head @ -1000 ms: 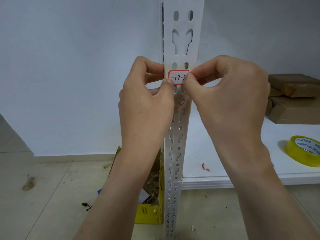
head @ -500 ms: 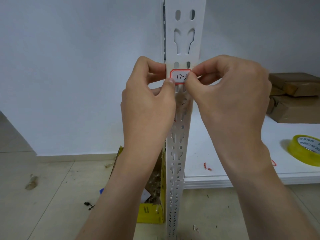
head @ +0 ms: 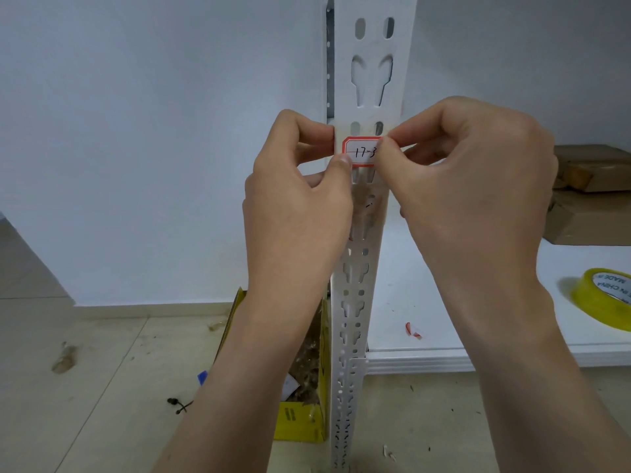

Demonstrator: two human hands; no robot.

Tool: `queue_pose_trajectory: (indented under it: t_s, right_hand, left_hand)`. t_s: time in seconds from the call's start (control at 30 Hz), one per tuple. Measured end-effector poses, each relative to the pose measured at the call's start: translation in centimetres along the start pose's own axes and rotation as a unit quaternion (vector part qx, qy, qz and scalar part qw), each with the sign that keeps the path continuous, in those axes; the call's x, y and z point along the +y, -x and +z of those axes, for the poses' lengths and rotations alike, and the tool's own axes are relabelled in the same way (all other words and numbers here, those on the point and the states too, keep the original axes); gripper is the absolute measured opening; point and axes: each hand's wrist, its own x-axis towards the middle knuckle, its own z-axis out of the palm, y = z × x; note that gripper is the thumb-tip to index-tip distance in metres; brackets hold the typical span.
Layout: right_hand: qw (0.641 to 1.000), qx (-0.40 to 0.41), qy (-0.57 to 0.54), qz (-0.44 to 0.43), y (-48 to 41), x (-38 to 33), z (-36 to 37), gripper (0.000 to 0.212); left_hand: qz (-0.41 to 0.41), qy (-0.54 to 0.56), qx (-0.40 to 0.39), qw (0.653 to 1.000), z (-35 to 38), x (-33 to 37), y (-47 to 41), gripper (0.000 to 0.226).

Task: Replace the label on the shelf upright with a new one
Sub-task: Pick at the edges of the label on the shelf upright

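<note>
A white label (head: 362, 152) with a red border and handwritten "17-3" lies on the front of the white perforated shelf upright (head: 372, 63). My left hand (head: 297, 206) has its thumb on the label's lower left corner, and its forefinger curls round the upright's left edge. My right hand (head: 471, 172) pinches the label's right end between thumb and forefinger, hiding that end. Below the label, the upright's face shows dull residue.
A white shelf board (head: 426, 285) on the right carries a yellow-tinted tape roll (head: 604, 298), brown cardboard parcels (head: 590, 196) and a red-edged label scrap (head: 412, 331). An open yellow box (head: 300, 421) of scraps stands on the tiled floor left of the upright.
The view has drifted slightly. Both hands keep the same hold on the label.
</note>
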Motion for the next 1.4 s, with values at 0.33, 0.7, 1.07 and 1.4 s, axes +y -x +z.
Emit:
queue_pose_trajectory:
  t_s: [0.33,0.7,1.07,1.4]
  right_hand:
    - [1.000,-0.009,0.018,0.015,0.09,-0.33,0.27,0.013]
    - [0.999,-0.025,0.021,0.009,-0.14,-0.09,0.33,0.012]
    - [1.000,-0.012,0.005,0.004,-0.03,-0.07,0.26,0.008]
    - [0.999,-0.030,0.027,0.007,-0.24,-0.30,0.17,0.011]
  left_hand:
    - [0.003,0.012,0.005,1.000,0.08,0.18,0.14,0.020]
    - [-0.001,0.009,0.010,1.000,0.24,0.15,0.16,0.017]
    - [-0.005,0.010,0.007,1.000,0.25,0.04,0.16,0.018]
    - [-0.003,0.009,0.011,1.000,0.18,0.29,0.09,0.020]
